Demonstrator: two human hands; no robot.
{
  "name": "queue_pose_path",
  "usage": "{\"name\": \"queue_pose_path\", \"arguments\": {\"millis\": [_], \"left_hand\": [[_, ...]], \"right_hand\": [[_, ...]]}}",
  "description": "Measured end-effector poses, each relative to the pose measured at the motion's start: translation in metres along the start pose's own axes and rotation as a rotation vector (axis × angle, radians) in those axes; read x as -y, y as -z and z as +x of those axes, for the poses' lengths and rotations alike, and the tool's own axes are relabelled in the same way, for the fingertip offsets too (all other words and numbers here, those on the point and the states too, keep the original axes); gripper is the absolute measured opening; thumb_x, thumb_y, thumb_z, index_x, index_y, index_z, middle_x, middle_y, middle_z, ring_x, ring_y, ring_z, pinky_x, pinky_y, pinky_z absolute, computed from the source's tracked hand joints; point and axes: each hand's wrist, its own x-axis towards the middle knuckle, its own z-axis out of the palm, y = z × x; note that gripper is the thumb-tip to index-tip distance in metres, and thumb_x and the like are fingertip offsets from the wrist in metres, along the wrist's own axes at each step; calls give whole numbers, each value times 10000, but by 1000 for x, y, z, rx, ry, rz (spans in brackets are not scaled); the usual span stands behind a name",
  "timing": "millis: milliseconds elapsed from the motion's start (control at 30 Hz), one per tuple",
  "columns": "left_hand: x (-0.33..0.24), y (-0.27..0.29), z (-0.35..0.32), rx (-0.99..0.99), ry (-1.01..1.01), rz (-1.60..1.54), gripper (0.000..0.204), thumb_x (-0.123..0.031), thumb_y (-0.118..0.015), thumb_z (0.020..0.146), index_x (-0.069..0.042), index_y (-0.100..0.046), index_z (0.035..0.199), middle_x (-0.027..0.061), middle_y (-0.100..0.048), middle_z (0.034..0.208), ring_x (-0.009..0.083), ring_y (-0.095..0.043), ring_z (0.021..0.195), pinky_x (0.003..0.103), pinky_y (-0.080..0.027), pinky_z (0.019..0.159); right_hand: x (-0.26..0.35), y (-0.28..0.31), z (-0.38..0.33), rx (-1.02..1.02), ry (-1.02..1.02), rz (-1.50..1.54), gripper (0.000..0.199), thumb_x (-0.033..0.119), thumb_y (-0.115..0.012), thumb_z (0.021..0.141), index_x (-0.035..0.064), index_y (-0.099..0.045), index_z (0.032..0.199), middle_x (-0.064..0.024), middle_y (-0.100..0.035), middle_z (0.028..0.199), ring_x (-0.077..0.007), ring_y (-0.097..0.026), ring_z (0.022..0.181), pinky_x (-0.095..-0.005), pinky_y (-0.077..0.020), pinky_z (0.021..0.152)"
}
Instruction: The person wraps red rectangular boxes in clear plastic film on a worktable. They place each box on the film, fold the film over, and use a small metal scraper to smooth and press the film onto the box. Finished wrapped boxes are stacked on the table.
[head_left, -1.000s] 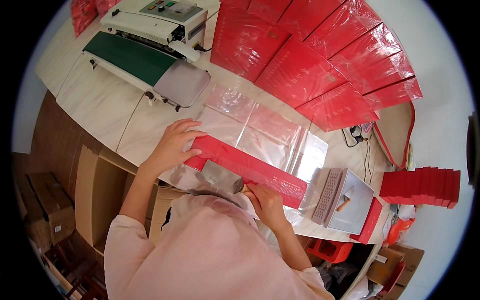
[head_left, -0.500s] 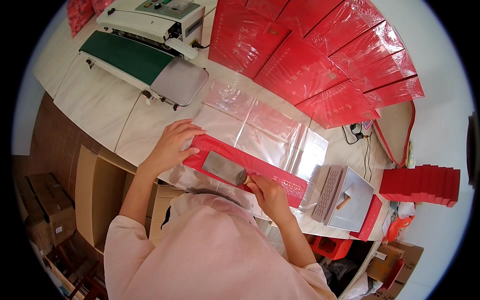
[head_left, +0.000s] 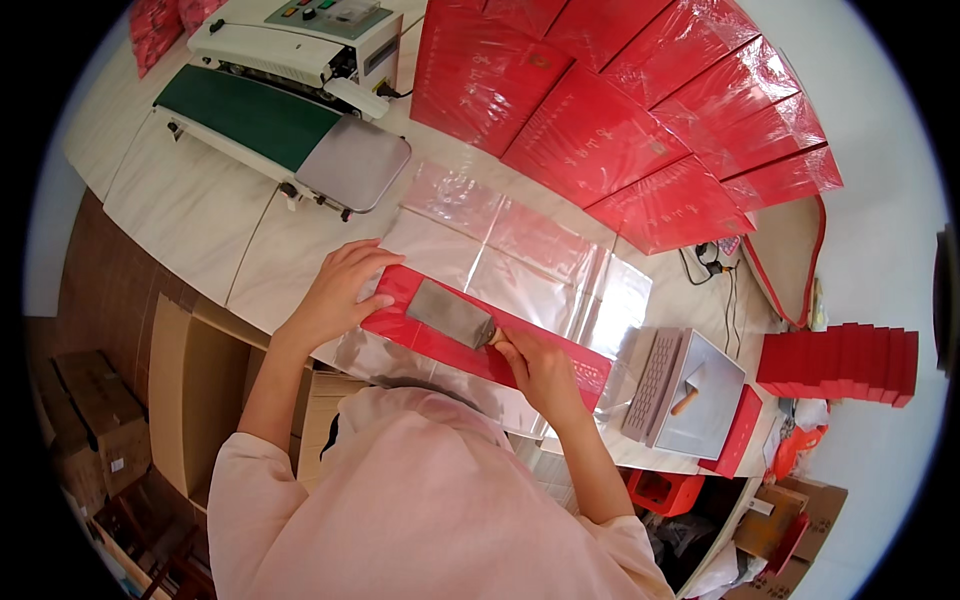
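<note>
A long flat red box (head_left: pixel 570 362) lies slantwise before me on sheets of clear plastic film. Its left end is gripped by my left hand (head_left: pixel 345 288), fingers over the far edge and thumb at the near side. In my right hand (head_left: pixel 537 368) is the short handle of a scraper with a wide, flat grey metal blade (head_left: pixel 447 312). The blade lies over the left-middle part of the box; whether it presses on the surface I cannot tell. My right fingers hide most of the handle.
Beyond the film (head_left: pixel 450 240) stand several film-wrapped red boxes (head_left: pixel 590 130). A sealing machine with a green belt (head_left: pixel 250 115) is at the far left. To the right are a grey-white box (head_left: pixel 700 395) bearing a wooden-handled tool, stacked red boxes (head_left: pixel 838 362) and black cables (head_left: pixel 715 265).
The scraper blade has shifted slightly toward the far edge of the red box, with my right hand following. My left hand keeps its hold. The whole view has moved a little.
</note>
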Motion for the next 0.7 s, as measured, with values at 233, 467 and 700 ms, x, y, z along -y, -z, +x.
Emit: {"name": "queue_pose_path", "arguments": {"millis": [233,467,700], "left_hand": [[0,-1,0,-9,0,-14,549,-103,-720,768,-112,-564,1295,89,-556,1322,297,-404,1337,421,-293,1120],[1,-2,-1,-19,-2,-23,520,-121,-726,783,-111,-572,1279,94,-556,1317,292,-403,1334,415,-297,1112],[6,-3,-3,-43,-3,-17,509,-139,-728,792,-118,-573,1276,125,-547,1324,309,-398,1335,424,-292,1112]], "right_hand": [[-1,0,7,-99,42,-13,217,179,-636,911,26,-676,1060,-144,-683,855,-340,-650,709,-416,-517,604],[2,2,13,-67,-33,-38,188,147,-597,936,15,-668,1051,-166,-663,839,-363,-630,729,-410,-503,650],[2,0,10,-115,-79,-42,187,156,-596,941,15,-668,1041,-176,-666,866,-375,-635,758,-410,-506,667]]}}
